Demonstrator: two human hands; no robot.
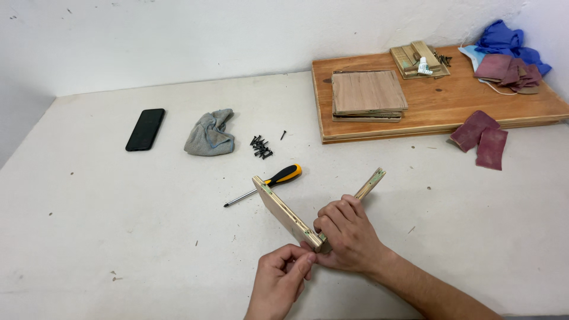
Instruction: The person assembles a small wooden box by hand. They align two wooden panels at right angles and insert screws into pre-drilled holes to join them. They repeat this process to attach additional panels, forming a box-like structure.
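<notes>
L hand & R hand both pinching near corner of two pale plywood panels joined in a V, standing on edge on white table. Wide bare room lying left. Beyond: screwdriver, black screws, grey rag, phone, wooden board far right.

Black phone, grey rag, loose screws, screwdriver, sandpaper sheets

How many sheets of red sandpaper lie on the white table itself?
2: both sandpaper sheets lie side by side on the table, just before the wooden board. More lie on the board.
</notes>
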